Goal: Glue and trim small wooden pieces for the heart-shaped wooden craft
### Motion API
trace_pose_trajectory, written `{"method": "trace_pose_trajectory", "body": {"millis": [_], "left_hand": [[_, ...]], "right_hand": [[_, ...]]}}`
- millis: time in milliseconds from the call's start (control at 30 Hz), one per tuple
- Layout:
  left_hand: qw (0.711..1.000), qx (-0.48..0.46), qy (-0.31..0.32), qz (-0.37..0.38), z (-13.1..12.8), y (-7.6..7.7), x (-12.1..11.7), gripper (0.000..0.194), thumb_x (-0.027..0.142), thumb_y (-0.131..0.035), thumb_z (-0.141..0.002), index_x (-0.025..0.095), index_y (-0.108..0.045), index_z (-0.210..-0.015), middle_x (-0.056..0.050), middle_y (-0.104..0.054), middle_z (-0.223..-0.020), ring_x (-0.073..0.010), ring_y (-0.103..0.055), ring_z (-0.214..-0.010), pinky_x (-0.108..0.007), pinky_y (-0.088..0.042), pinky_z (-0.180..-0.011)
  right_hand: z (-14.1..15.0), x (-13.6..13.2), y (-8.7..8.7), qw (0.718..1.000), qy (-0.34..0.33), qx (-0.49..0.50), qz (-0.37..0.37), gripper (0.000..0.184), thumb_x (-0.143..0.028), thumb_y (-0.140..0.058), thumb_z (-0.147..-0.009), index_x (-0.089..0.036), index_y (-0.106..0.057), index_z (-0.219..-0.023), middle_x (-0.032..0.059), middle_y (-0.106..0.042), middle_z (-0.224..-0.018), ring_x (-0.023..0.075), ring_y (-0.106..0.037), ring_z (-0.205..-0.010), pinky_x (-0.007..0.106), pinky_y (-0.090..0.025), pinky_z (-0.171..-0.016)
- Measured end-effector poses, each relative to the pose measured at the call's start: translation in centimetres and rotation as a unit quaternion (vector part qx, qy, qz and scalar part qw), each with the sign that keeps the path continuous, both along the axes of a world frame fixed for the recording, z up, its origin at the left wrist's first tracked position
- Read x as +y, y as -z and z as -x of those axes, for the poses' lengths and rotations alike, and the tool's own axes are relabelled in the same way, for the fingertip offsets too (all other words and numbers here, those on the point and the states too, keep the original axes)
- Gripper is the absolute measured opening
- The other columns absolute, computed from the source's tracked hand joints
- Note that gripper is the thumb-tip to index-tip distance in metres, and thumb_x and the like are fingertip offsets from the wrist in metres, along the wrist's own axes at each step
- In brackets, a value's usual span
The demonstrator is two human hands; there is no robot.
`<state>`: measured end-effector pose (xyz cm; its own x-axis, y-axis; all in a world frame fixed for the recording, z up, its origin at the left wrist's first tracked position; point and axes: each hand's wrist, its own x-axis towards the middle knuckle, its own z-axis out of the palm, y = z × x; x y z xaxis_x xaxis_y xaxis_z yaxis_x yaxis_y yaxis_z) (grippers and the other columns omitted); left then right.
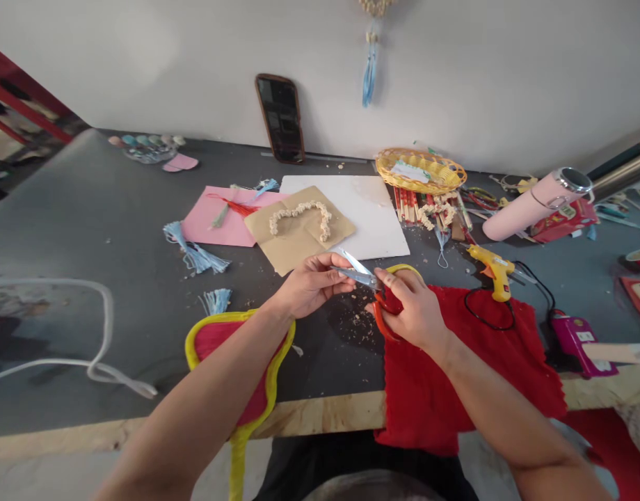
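My right hand (411, 303) grips a pair of scissors (371, 280) by the red handles; their blades are parted and point left. In front of the blades, my left hand (320, 282) is closed in a pinch, and whatever sits between its fingertips is too small to make out. Pale crumbs (364, 327) lie scattered on the dark table below both hands. Just beyond them, a curved string of cream-coloured pieces (302, 212) rests on a brown paper square (278, 243). Under my left forearm lies a pink fan-shaped piece with yellow edging (200, 337).
Red cloth (471, 362) hangs over the table's front edge. To the right are a yellow glue gun (494, 271), a purple box (578, 341) and a pink flask (533, 205). Blue tassels (197, 254), a yellow basket (424, 170) and a phone (281, 118) stand or lie further back.
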<state>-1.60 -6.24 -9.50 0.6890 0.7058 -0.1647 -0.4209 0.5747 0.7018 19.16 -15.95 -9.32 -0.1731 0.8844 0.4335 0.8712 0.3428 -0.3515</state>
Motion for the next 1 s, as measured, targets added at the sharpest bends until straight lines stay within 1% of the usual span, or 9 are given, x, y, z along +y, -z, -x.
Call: {"method": "trace_pose_trajectory", "body": {"millis": [100,233,367,433,533,700,900,1000], "left_hand": [[1.0,0.002,0.004,0.0,0.04,0.02,0.0,0.019,0.013,-0.082,-0.069,0.012,-0.071,-0.084,-0.005,-0.075,-0.073,-0.0133,-0.072,-0.065,-0.02,-0.061,-0.067],[1.0,0.012,0.01,0.006,0.07,-0.1,-0.06,0.021,0.015,-0.083,-0.068,0.012,-0.07,-0.084,-0.004,-0.074,-0.073,-0.0128,-0.072,-0.064,-0.02,-0.061,-0.066],[1.0,0.019,0.016,0.007,0.09,-0.25,-0.05,0.017,0.013,-0.08,-0.072,0.011,-0.069,-0.085,-0.005,-0.074,-0.071,-0.0134,-0.072,-0.064,-0.02,-0.061,-0.066],[1.0,0.015,0.016,0.008,0.08,-0.26,-0.02,0.016,0.013,-0.079,-0.073,0.011,-0.068,-0.086,-0.005,-0.074,-0.07,-0.0143,-0.073,-0.065,-0.021,-0.062,-0.066],[1.0,0.008,0.013,0.009,0.05,-0.25,-0.01,0.018,0.013,-0.081,-0.071,0.011,-0.069,-0.085,-0.006,-0.075,-0.072,-0.0145,-0.073,-0.065,-0.021,-0.062,-0.066],[1.0,0.007,0.015,0.008,0.01,-0.39,-0.12,0.02,0.014,-0.082,-0.07,0.011,-0.069,-0.085,-0.005,-0.075,-0.07,-0.0142,-0.073,-0.064,-0.021,-0.062,-0.066],[1.0,0.001,0.017,0.003,0.04,-0.42,-0.15,0.02,0.014,-0.082,-0.07,0.01,-0.069,-0.086,-0.006,-0.075,-0.071,-0.0146,-0.073,-0.065,-0.022,-0.062,-0.067],[1.0,0.001,0.016,0.001,0.06,-0.36,-0.13,0.018,0.013,-0.081,-0.071,0.01,-0.069,-0.086,-0.006,-0.075,-0.07,-0.0145,-0.073,-0.065,-0.022,-0.062,-0.067]], "right_hand": [[-0.06,0.02,-0.01,1.0,0.001,-0.003,-0.001,0.059,-0.047,-0.068,-0.082,-0.022,-0.054,-0.133,0.0102,-0.063,-0.102,0.0268,-0.062,-0.101,0.042,-0.057,-0.087],[-0.08,0.02,0.03,0.999,-0.014,0.029,0.019,0.061,-0.049,-0.069,-0.081,-0.023,-0.053,-0.134,0.01,-0.062,-0.105,0.0258,-0.062,-0.102,0.043,-0.057,-0.09],[-0.11,0.02,0.17,0.998,-0.023,0.05,0.029,0.059,-0.048,-0.067,-0.083,-0.024,-0.053,-0.134,0.0094,-0.063,-0.106,0.0249,-0.062,-0.104,0.042,-0.056,-0.092],[-0.14,0.03,0.23,0.998,-0.02,0.05,0.03,0.056,-0.046,-0.067,-0.084,-0.024,-0.053,-0.134,0.0094,-0.063,-0.106,0.0247,-0.062,-0.104,0.042,-0.056,-0.092],[-0.19,0.03,0.21,0.998,-0.018,0.046,0.029,0.056,-0.044,-0.068,-0.084,-0.023,-0.054,-0.134,0.0096,-0.063,-0.106,0.0247,-0.062,-0.104,0.042,-0.056,-0.093],[-0.22,-0.01,0.02,0.999,-0.011,0.028,0.02,0.061,-0.048,-0.069,-0.081,-0.023,-0.053,-0.135,0.0101,-0.062,-0.106,0.0268,-0.06,-0.104,0.045,-0.055,-0.093],[-0.3,0.04,0.14,0.999,-0.025,0.032,0.017,0.061,-0.049,-0.069,-0.081,-0.022,-0.054,-0.134,0.0103,-0.062,-0.106,0.0263,-0.061,-0.103,0.044,-0.056,-0.092],[-0.28,0.06,0.27,0.999,-0.023,0.038,0.014,0.058,-0.045,-0.069,-0.082,-0.024,-0.054,-0.134,0.0096,-0.063,-0.106,0.0254,-0.062,-0.102,0.043,-0.056,-0.092]]}}
